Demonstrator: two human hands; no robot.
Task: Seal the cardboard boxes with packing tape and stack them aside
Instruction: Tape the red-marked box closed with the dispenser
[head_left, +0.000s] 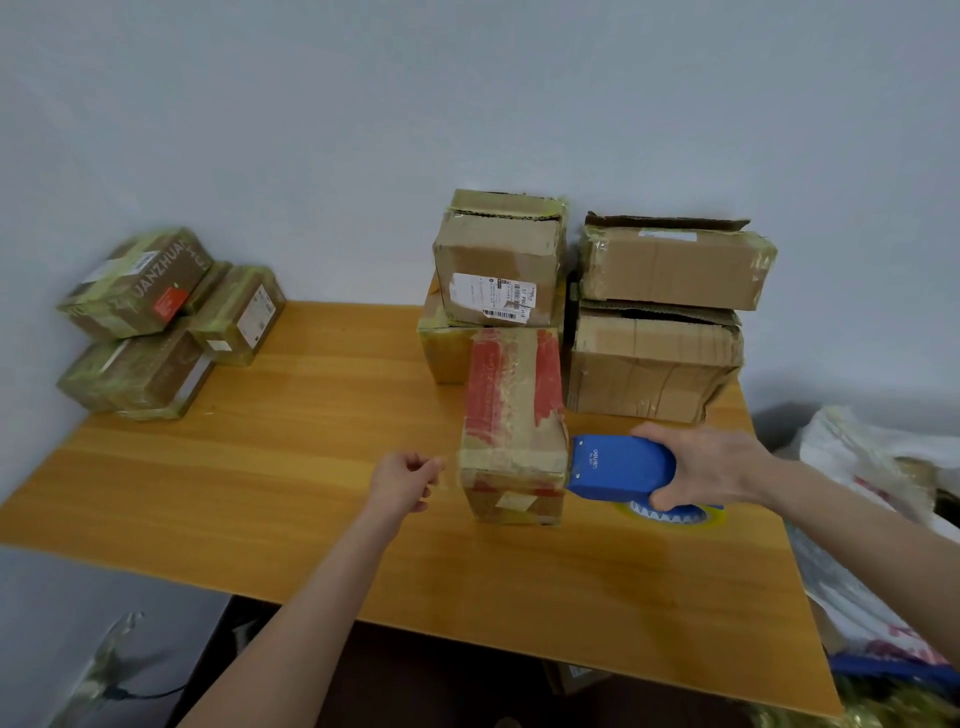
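Red-striped box (511, 415) on table (260, 493); at its right, right hand (711, 467) gripping blue tape dispenser (621, 465); at its left, left hand (405, 480) pinching tape end (442, 468).

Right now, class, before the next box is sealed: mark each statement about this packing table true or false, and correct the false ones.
1. The right hand grips the blue plastic tape dispenser. True.
2. The dispenser meets the left side of the red-striped cardboard box. False: it meets the right side.
3. The left hand lies flat on the orange wooden table. False: its fingers are curled and seem to pinch the clear packing tape beside the box.
4. Three tape-wrapped brown boxes sit at the table's far left corner. True.
5. A cardboard box with a white shipping label rests on another box. True.
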